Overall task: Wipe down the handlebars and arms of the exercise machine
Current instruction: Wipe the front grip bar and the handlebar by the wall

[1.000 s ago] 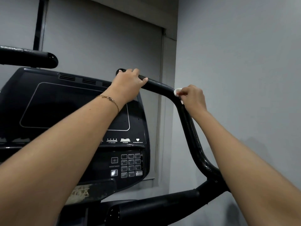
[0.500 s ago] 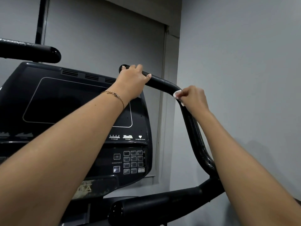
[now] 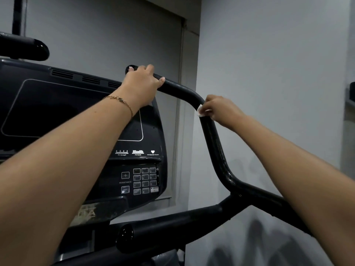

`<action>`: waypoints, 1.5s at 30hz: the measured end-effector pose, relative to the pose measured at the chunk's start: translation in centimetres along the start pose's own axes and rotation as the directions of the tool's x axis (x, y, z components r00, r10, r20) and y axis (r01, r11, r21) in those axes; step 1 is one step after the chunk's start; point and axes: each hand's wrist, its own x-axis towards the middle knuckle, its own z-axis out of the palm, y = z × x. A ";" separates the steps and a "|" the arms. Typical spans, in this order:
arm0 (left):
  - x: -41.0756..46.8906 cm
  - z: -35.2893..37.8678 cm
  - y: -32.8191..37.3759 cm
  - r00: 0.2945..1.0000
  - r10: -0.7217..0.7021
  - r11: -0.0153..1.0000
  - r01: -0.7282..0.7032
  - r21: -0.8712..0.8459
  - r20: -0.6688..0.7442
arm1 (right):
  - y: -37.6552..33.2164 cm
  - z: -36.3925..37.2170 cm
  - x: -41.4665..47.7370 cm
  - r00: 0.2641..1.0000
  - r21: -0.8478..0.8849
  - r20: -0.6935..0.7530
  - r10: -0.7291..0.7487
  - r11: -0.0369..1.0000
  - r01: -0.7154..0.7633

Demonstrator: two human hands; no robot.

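Pinching a small white wipe [image 3: 200, 112] against the handlebar's [image 3: 215, 146] upper bend, the right hand [image 3: 221, 109] would do best, I judge, to wrap the wipe round the tube and draw it downward firmly. The left hand [image 3: 142, 83] curls over the bar's top end, bracing it. Both arms reach up, nearly straight. The console [image 3: 57, 112] sits left of the bar.
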 end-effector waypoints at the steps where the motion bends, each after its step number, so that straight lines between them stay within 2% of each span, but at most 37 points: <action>1: -0.1 0.0 0.0 1.000 -0.002 1.000 0.002 -0.005 0.001 | -0.3 0.4 -0.4 1.000 0.044 -0.021 -0.002 0.999 0.003; 4: -0.3 0.1 0.1 1.000 -0.011 1.000 0.011 -0.026 0.005 | 0.1 0.8 -2.2 1.000 0.077 0.017 0.015 0.997 -0.016; 7: -0.6 -0.1 0.1 1.000 -0.009 0.999 0.009 -0.031 0.002 | 0.0 0.5 -2.7 0.996 0.046 0.080 -0.046 0.998 0.042; 9: -0.6 -0.5 0.0 1.000 -0.008 0.999 0.008 -0.032 0.002 | -0.3 0.4 -2.3 0.998 0.055 0.054 -0.041 0.998 0.038; 13: -0.5 -0.6 -0.1 1.000 -0.014 1.000 0.013 -0.025 -0.003 | -0.4 1.0 -2.5 0.996 0.079 -0.088 -0.011 0.997 0.018; 20: -0.6 -0.6 -0.3 1.000 -0.004 1.000 0.004 -0.017 -0.005 | 0.0 1.3 -4.0 0.998 0.094 -0.013 -0.063 0.994 0.064; 24: -0.5 -0.6 -0.4 1.000 -0.001 1.000 0.002 -0.018 0.013 | -0.5 1.8 -3.2 0.992 0.141 -0.109 0.059 0.989 -0.044; 26: -0.8 -0.7 -0.4 1.000 0.005 0.999 -0.004 -0.034 0.030 | -0.4 2.2 -4.4 0.997 0.098 -0.071 0.039 0.995 -0.032; 30: -2.3 -1.2 0.6 0.985 -0.057 0.994 0.072 -0.087 0.162 | -0.5 1.3 -6.8 0.994 0.079 0.093 -0.053 0.996 0.046; 33: -6.0 -3.0 4.9 0.926 -0.119 0.941 0.221 -0.257 0.359 | -1.0 0.5 -6.0 0.988 0.023 0.148 -0.047 0.999 0.044; 36: -12.0 -4.2 10.1 0.863 0.041 0.900 0.186 -0.393 0.503 | -1.3 0.7 -6.4 0.988 -0.008 0.146 -0.050 0.999 0.052; 38: -16.3 -4.3 12.3 0.794 0.160 0.899 0.128 -0.419 0.587 | -1.0 1.0 -7.9 0.968 -0.007 0.240 -0.081 0.996 0.085; 40: -19.1 -3.8 13.1 0.739 0.212 0.918 0.073 -0.389 0.640 | -0.7 1.3 -9.1 0.934 -0.007 0.341 -0.109 0.993 0.118; 42: -20.6 -3.2 13.3 0.759 0.205 0.943 0.016 -0.331 0.618 | -0.7 1.4 -9.4 0.930 -0.008 0.351 -0.110 0.993 0.120; 45: -21.3 -2.8 13.4 0.820 0.183 0.964 -0.041 -0.264 0.541 | -1.0 2.0 -9.2 0.958 -0.016 0.272 -0.094 0.995 0.103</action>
